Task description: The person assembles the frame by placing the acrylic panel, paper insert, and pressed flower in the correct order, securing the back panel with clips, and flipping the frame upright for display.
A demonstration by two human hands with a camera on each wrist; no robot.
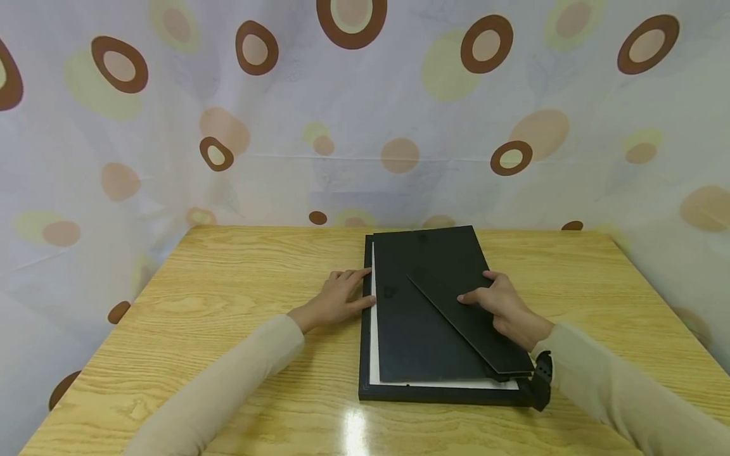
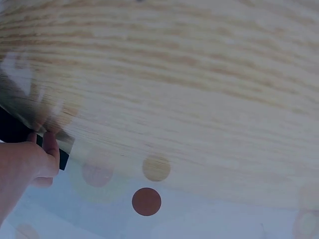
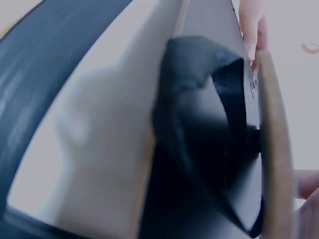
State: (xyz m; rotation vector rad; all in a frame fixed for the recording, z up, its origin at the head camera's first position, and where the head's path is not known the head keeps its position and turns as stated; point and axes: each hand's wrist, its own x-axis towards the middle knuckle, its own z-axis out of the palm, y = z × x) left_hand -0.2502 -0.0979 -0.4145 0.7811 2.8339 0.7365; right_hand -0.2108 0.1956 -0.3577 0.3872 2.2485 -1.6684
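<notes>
A black picture frame [image 1: 365, 354] lies face down on the wooden table, white showing inside its rim. Its black backing board [image 1: 422, 335] sits askew over it, carrying a slanted easel leg [image 1: 473, 326]. My right hand [image 1: 507, 310] grips the backing board near its right side, thumb on top; its other fingers are mostly hidden. My left hand [image 1: 336, 301] rests on the frame's left rim with thumb and finger extended; the left wrist view shows this hand [image 2: 35, 162] at the dark edge. A black ribbon [image 3: 174, 99] loops between board and leg in the right wrist view.
The wood-grain table [image 1: 256, 272] extends to both sides of the frame. A patterned curtain [image 1: 274, 107] with brown ovals hangs behind and beside it. A black watch-like band [image 1: 542, 380] shows near the right cuff.
</notes>
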